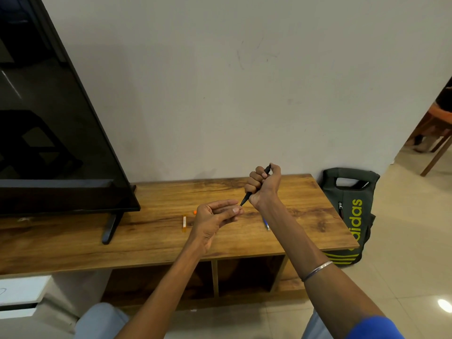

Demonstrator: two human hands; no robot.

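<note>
The right hand (265,189) is gripping a black pen (245,199) fist-style, its tip pointing down-left at the left hand (215,216). Whether that half-curled hand is pinching anything is unclear.

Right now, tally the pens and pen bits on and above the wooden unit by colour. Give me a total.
Black: 1, the black pen gripped in the right hand.
Blue: 1, the blue pen lying on the wooden unit.
Orange: 2, the labelled orange piece and the small orange bit, both on the unit.
Total: 4
</note>
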